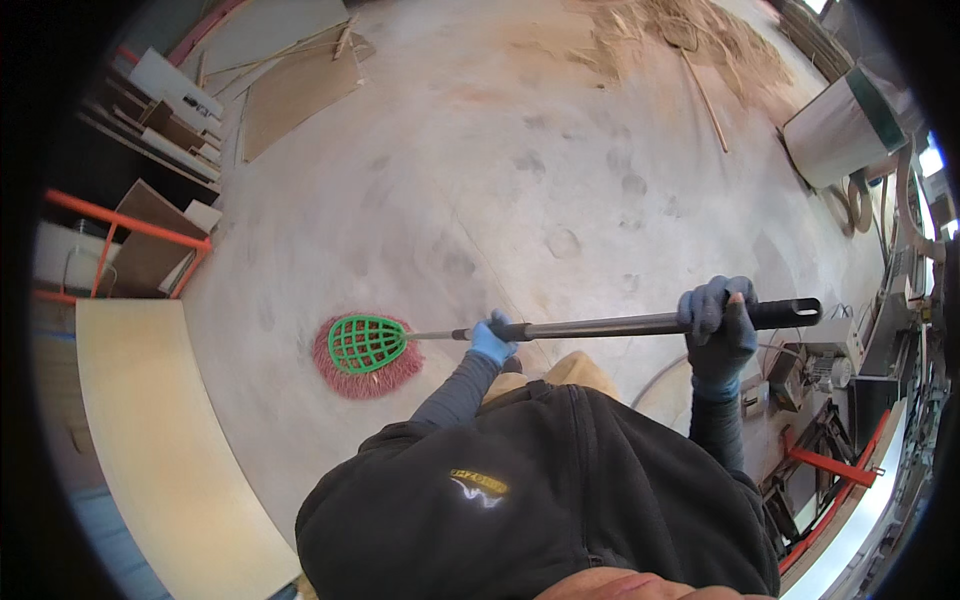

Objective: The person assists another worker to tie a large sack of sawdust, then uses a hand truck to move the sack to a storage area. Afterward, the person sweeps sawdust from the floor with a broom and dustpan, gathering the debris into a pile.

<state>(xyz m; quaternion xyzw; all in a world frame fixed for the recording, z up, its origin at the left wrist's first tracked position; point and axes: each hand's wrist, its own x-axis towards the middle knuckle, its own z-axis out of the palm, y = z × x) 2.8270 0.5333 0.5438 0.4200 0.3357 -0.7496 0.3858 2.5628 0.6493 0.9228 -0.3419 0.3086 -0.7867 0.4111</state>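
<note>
Broom [365, 355] sweeps dusty floor [480, 180]; left hand [492, 342] and right hand [718, 325], each grip pressed around the handle [600, 326], should keep bristles flat, strokes overlapping.

At the upper right of the frame a white sack-like bag [838, 125] with a dark green band leans near the machinery. No labels, signs or screens are clear enough to make out.

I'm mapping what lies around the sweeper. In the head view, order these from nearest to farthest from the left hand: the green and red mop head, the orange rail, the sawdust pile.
From the left hand:
1. Mop head, just to its left on the floor.
2. Orange rail, far left by the boards.
3. Sawdust pile, at the top, across the floor.
</note>
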